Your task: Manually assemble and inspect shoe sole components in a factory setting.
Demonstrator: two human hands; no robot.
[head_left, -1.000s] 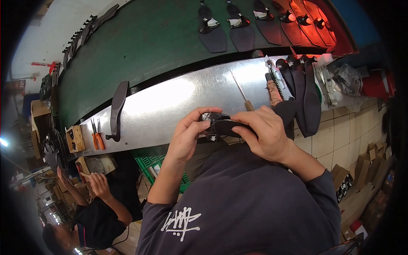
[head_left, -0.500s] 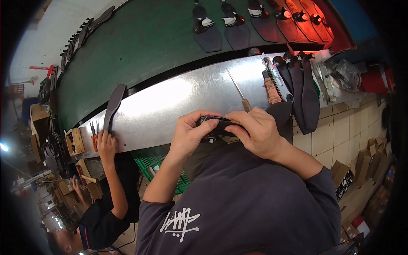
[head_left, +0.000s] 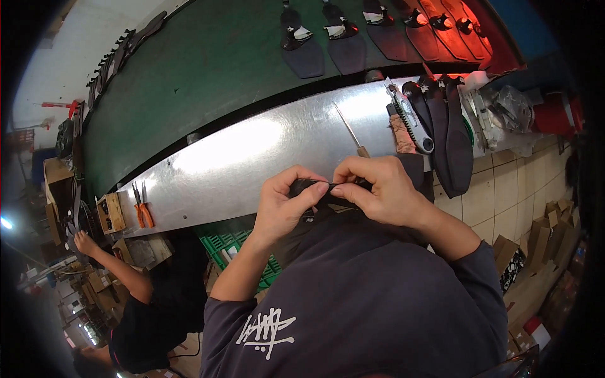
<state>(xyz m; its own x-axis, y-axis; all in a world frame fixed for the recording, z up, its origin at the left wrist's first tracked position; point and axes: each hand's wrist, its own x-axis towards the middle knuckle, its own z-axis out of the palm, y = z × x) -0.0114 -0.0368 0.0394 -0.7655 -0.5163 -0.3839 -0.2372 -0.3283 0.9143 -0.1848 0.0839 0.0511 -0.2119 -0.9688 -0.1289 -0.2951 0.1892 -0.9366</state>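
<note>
My left hand (head_left: 283, 203) is closed on a dark shoe sole with a black strap-like upper (head_left: 304, 186), thumb on top. Beside it, my right hand (head_left: 381, 189) pinches the same piece between thumb and fingers. Both thumb tips nearly meet over the black material, held in front of my shirt at the bench's near edge. Much of the piece is hidden by my fingers. A flat dark end (head_left: 413, 166) shows beyond my right hand. Just past that hand, an awl (head_left: 350, 129) lies on the metal bench, its handle partly covered.
The metal bench (head_left: 252, 179) holds a utility knife (head_left: 411, 116), several dark soles (head_left: 452, 142), orange-handled pliers (head_left: 144, 213) and a wooden box (head_left: 112, 213). Behind runs a green belt (head_left: 189, 82) with soles bearing uppers. A co-worker's hand (head_left: 85, 242) is at left; a green crate (head_left: 220, 242) stands below.
My right fingertips have moved in close to my left thumb. The co-worker's hand has gone left, off the bench, and the sole there is gone from it. Belt soles have shifted slightly left.
</note>
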